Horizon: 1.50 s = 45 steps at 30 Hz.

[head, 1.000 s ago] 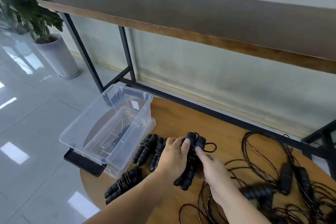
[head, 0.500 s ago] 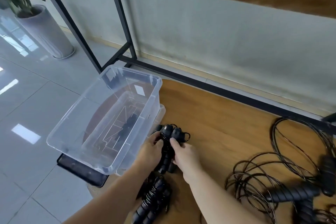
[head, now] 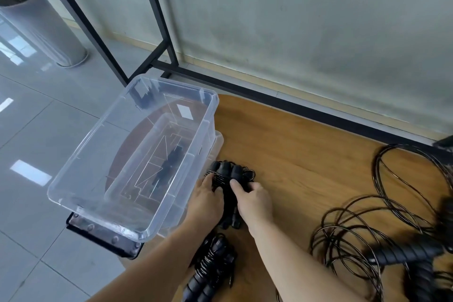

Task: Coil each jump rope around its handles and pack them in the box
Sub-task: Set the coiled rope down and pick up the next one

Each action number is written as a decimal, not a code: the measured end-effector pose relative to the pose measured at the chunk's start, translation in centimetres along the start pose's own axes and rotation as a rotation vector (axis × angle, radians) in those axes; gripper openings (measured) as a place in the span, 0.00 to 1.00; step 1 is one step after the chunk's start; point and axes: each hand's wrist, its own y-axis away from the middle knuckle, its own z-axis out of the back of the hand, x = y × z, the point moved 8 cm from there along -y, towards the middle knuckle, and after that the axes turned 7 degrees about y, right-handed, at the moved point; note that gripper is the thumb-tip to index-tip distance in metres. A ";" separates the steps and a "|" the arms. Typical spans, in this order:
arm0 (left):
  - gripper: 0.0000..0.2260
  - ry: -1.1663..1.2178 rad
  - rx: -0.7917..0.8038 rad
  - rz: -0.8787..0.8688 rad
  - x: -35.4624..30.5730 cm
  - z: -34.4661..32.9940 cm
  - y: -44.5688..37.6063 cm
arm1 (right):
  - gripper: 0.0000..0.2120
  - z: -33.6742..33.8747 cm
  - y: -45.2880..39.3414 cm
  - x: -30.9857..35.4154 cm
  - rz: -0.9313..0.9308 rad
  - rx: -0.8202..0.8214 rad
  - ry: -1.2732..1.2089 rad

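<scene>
A black jump rope bundle point(head: 229, 174), its cord wound round the two handles, lies on the round wooden table point(head: 306, 154) beside the clear plastic box point(head: 137, 154). My left hand point(head: 206, 203) grips its left side and my right hand point(head: 252, 201) grips its right side, fingers over the wound cord. Another coiled bundle point(head: 210, 270) lies near the table's front edge, partly under my left forearm. Loose uncoiled ropes point(head: 367, 228) with black handles point(head: 404, 252) sprawl on the right. The box holds no rope.
The box sits on its lid at the table's left edge, over a black bracket point(head: 103, 238). A black metal frame point(head: 161, 39) of a tall shelf stands behind. A grey planter point(head: 44, 27) stands on the tiled floor at far left.
Both hands carried the coiled bundle leftward, from the table's middle to a spot right beside the box. The view tilted down and closer.
</scene>
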 end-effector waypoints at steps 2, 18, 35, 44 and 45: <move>0.24 0.024 -0.015 -0.002 -0.2 -0.1 0.3 | 0.28 0.2 0.1 0.0 -0.007 0.014 0.011; 0.16 0.117 0.097 -0.296 -12.0 -5.0 7.5 | 0.22 12.6 6.5 -2.2 -0.070 -0.119 -0.223; 0.11 -0.107 0.492 -0.278 -15.7 -25.4 18.1 | 0.20 32.4 15.1 -27.3 -0.328 -0.444 -0.408; 0.08 -0.245 0.344 -0.017 -5.7 -28.1 21.0 | 0.12 23.4 14.7 -32.1 -0.348 0.060 -0.252; 0.10 -0.261 0.339 0.006 -4.7 -28.2 21.1 | 0.12 22.1 14.3 -32.4 -0.336 0.088 -0.199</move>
